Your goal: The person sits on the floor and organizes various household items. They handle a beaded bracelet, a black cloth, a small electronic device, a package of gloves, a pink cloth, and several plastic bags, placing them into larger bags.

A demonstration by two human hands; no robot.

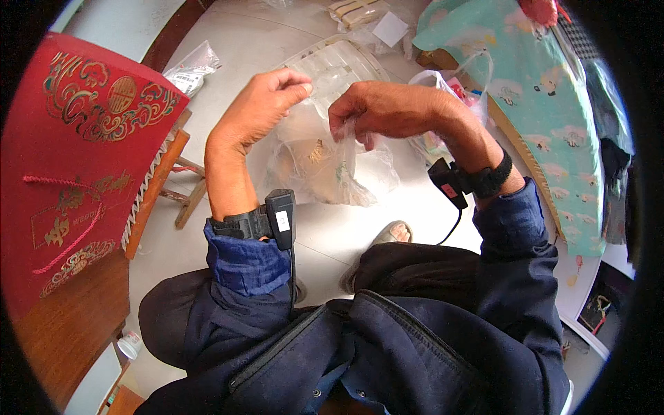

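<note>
A clear plastic bag (316, 166) with something tan or yellowish inside hangs in front of me, over the pale tiled floor. My right hand (373, 111) is bent down at the wrist, its fingers closed on the upper right part of the bag. To the left, my left hand (272, 104) has its thumb and forefinger pinched together at the bag's upper left; the thin film near the fingertips suggests a hold, but I cannot tell for certain. Behind the hands a translucent plastic bin (345, 57) lies on the floor. Both wrists wear black straps with small black devices.
A red gift bag (104, 155) stands at the left by a wooden stool (189, 199). A plastic bag with colourful contents (456, 85) is right of the bin, beside a teal patterned cloth (544, 129). Packaged items (358, 13) lie at the top. A white cup (129, 345) is lower left.
</note>
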